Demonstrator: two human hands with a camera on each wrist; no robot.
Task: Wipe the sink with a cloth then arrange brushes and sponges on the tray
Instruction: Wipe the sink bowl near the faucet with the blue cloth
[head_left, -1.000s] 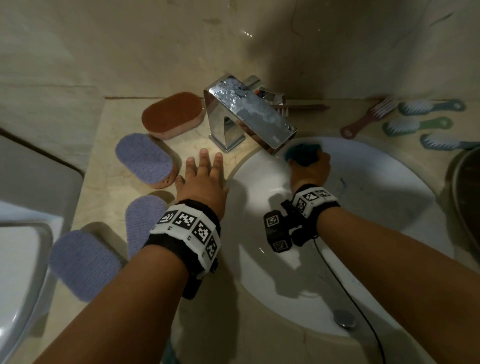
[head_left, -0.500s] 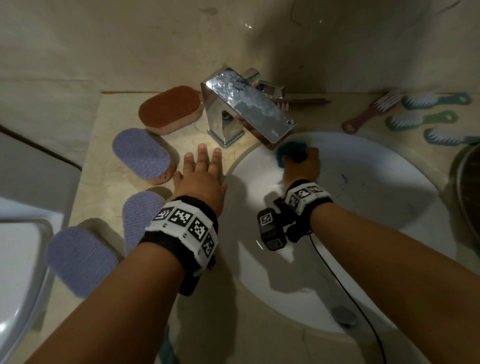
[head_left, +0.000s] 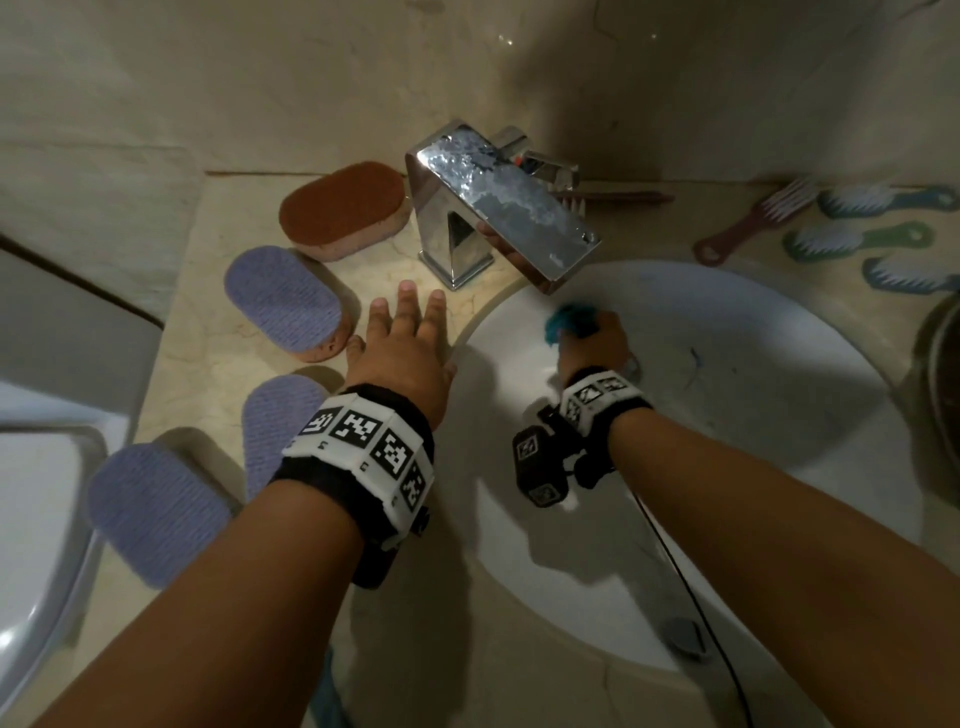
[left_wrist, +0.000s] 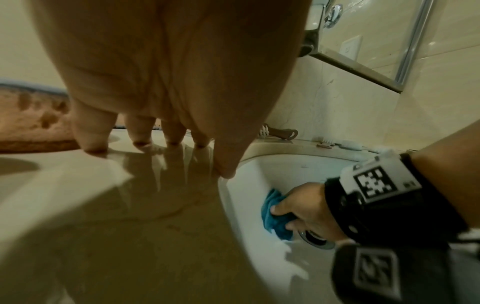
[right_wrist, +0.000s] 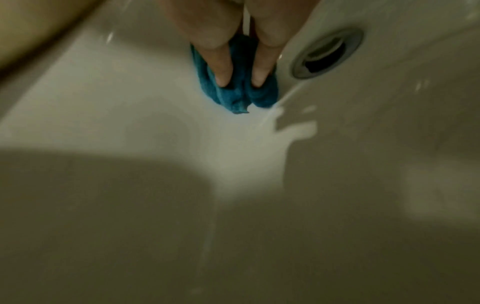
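Observation:
My right hand (head_left: 592, 340) grips a bunched teal cloth (head_left: 569, 318) and presses it on the back wall of the white sink (head_left: 753, 415), just under the tap's spout. In the right wrist view two fingers (right_wrist: 223, 70) press into the cloth (right_wrist: 233, 96) beside the overflow hole (right_wrist: 327, 53). My left hand (head_left: 408, 332) lies flat and open on the wet counter left of the basin, fingers spread (left_wrist: 141, 133). An orange sponge (head_left: 343, 208) and three purple sponges (head_left: 283, 296) sit on the counter at left. Several brushes (head_left: 857, 239) lie at the back right.
The chrome tap (head_left: 498, 208) overhangs the basin's back edge, with a dark red brush (head_left: 613, 196) behind it. A drain plug (head_left: 685, 636) sits low in the basin. A dark round vessel (head_left: 940, 395) is at the right edge, a white fixture (head_left: 41, 493) at the left.
My right hand has slid the cloth a little leftward along the basin's back wall, under the spout. The left hand has stayed flat on the counter.

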